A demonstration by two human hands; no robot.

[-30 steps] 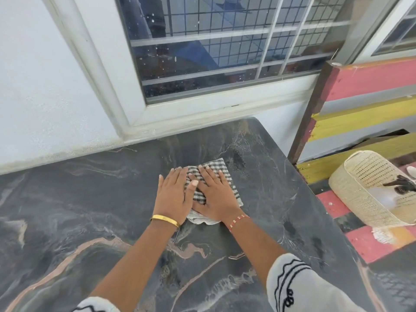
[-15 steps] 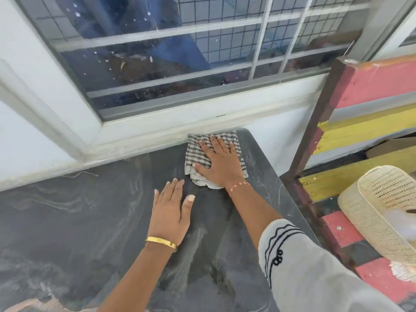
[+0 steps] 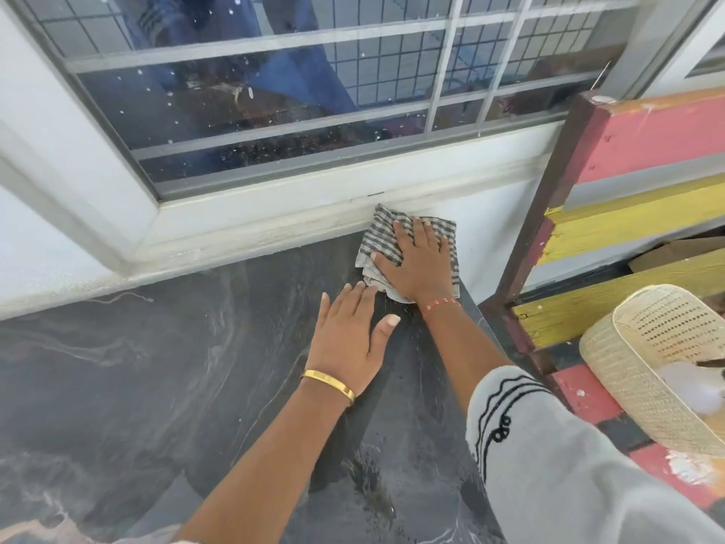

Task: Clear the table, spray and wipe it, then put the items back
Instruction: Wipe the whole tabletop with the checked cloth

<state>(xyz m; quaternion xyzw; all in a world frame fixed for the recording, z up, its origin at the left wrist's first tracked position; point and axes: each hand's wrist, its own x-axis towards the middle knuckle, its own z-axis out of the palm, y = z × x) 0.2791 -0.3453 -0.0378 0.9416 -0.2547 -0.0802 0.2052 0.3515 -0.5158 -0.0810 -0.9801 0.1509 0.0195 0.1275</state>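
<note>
Pressing the checked cloth (image 3: pixel 408 249) flat onto the far right corner of the dark marbled counter (image 3: pixel 157 386), hard against the white window sill (image 3: pixel 274 217), with the right hand (image 3: pixel 419 265) spread open on top, fingers splayed, pinning rather than clenching. Resting the left hand (image 3: pixel 349 339) flat and empty on the counter just beside, fingertips nearly touching the cloth's bunched near edge. Judging the cloth soft, limp, light and probably damp, likely bunching or sliding on the slick wet stone; gathering it at the crumpled near edge or holding it under a flat palm looking best. Leaving the woven basket (image 3: pixel 643 359) off to the right
</note>
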